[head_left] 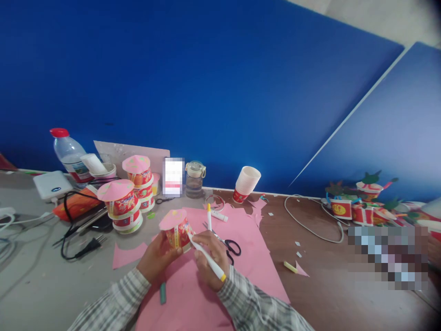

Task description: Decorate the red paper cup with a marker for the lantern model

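Observation:
My left hand is wrapped round a red patterned paper cup that wears a pink paper cone as a roof. In my right hand is a white marker with a yellow end, its tip at the cup's right side. Under both hands lies a large pink paper sheet. On that sheet are black-handled scissors, a yellow marker cap, a white tube-like stick and a green stick-shaped thing.
Pink-roofed stacked cups stand left, near a black plug cable and a bottle. Behind are a glass water jar and stacked paper cups. Cup crafts and a white cable lie right. A blue partition bounds the back.

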`<state>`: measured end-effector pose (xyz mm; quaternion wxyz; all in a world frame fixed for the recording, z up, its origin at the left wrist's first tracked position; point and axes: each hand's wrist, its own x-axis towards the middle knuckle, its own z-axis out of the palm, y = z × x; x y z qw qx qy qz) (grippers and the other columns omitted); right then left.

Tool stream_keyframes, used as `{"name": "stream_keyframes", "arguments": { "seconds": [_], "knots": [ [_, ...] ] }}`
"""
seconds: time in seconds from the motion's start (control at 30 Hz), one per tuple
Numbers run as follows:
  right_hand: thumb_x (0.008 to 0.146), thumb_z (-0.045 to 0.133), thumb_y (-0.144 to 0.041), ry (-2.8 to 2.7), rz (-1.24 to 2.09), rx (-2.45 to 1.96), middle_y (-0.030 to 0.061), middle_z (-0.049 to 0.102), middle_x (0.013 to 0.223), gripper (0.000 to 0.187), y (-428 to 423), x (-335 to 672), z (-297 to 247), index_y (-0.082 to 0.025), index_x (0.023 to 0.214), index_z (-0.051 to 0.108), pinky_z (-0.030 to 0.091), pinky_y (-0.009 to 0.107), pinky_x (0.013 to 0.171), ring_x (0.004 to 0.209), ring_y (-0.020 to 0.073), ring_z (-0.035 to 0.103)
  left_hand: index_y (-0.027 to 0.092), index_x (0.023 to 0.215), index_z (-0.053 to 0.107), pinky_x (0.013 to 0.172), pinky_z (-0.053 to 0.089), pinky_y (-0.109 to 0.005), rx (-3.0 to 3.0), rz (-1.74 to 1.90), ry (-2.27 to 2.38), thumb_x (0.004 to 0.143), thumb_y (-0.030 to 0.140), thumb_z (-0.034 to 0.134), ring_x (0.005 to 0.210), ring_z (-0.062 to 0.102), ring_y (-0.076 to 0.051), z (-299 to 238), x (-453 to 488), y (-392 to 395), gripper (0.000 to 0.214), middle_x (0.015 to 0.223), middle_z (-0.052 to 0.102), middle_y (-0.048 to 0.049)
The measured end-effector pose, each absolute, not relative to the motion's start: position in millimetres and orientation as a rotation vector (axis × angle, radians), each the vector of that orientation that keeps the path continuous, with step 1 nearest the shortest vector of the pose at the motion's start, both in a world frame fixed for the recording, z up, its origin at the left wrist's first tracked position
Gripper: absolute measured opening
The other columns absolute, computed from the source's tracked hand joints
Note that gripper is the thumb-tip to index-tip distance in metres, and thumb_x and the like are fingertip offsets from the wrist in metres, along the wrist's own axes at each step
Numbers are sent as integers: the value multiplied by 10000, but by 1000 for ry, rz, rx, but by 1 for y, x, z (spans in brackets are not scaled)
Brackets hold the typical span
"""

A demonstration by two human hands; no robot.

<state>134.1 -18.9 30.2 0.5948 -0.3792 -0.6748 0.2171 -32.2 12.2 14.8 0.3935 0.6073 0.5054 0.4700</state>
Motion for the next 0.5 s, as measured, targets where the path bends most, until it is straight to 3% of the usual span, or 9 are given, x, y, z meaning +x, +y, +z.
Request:
{"name": "stream_keyframes", "arguments": {
  "seconds": [0.5],
  "knots": [
    [639,532,-43,-1570,486,-888,25,679,745,307,-20,134,31,-208,861,666,553,271,612,644,188,661,180,870,563,740,432,-485,1530,1196,1259,461,285,655,816,571,-341,18,-31,11,432,843,686,-100]
  ]
}}
